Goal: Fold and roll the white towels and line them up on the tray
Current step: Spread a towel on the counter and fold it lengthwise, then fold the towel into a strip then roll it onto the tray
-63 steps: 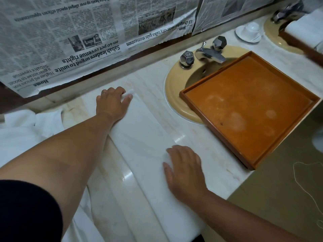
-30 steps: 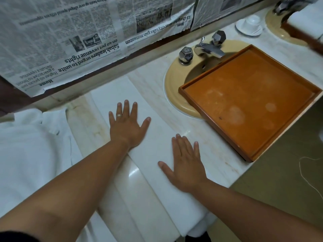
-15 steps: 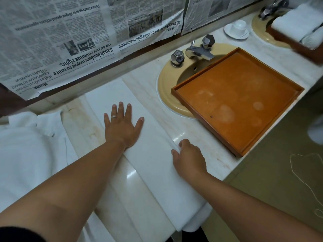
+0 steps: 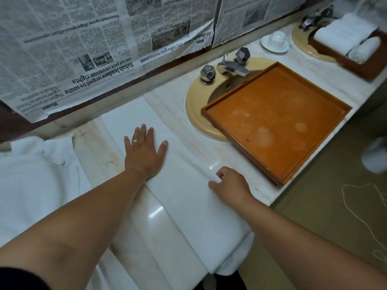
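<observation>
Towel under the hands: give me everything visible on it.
The white towel is a long strip of soft-looking cloth, folded, lying flat on the marble counter from the wall side to the near edge, where its end droops over. The left hand presses flat on it, fingers spread; the right hand pinches its right edge. It lies apart from the orange tray.

Two bare forearms show in the lower half of the frame, uncovered from elbow to wrist. The left hand (image 4: 144, 152), left of centre, wears a plain silver-coloured metal ring band (image 4: 135, 141) on its ring finger, and its thumbnail is short. At the lower left corner, a black fabric sleeve (image 4: 16, 279) covers the left upper arm. The right hand (image 4: 231, 185), right of centre, is bare.
</observation>
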